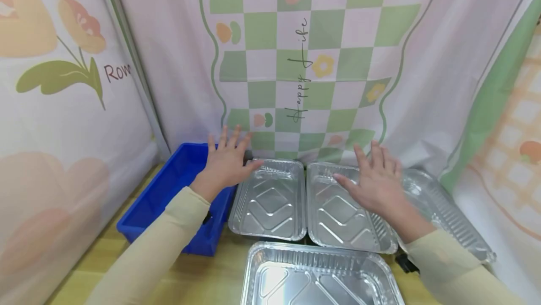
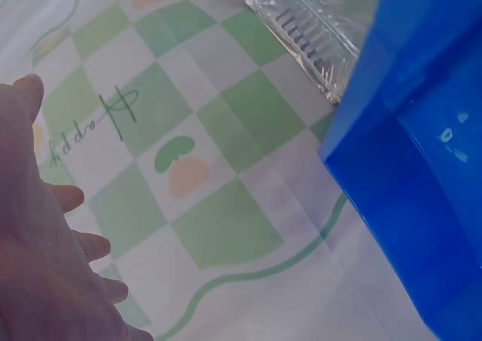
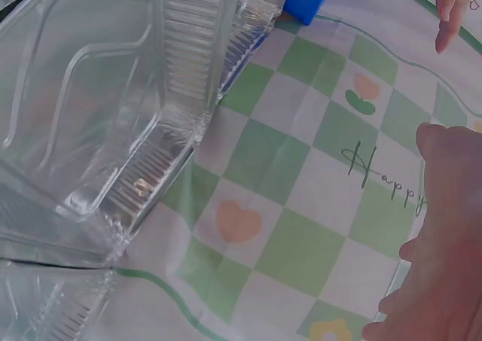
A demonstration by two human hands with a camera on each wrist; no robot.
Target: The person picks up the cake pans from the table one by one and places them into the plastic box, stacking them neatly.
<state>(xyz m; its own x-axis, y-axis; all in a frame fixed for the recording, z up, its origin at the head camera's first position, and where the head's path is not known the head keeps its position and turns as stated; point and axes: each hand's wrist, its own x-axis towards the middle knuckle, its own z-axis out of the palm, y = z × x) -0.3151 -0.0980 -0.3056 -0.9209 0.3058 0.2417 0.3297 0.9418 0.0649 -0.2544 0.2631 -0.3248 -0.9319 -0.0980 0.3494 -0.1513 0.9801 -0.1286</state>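
My left hand (image 1: pixel 225 163) hovers with spread fingers over the right side of a blue plastic bin (image 1: pixel 145 204). My right hand (image 1: pixel 377 183), its fingers also spread, is above a foil tray (image 1: pixel 338 220) on the right. Neither hand holds anything. Between the two lies another foil tray (image 1: pixel 270 201), with a larger foil tray (image 1: pixel 314 291) in front, cut off by the lower edge. In the left wrist view, fingers of the left hand (image 2: pixel 38 228) reach in beside the bin (image 2: pixel 407 183). The right wrist view has the right hand (image 3: pixel 437 243) apart from a ribbed tray (image 3: pixel 98 115).
A further shiny tray (image 1: pixel 448 215) leans at the far right, partly behind the right forearm. Near the right sleeve sits a small black object (image 1: pixel 406 263). The wooden table (image 1: pixel 198 279) is backed by a printed checkered curtain (image 1: pixel 291 65).
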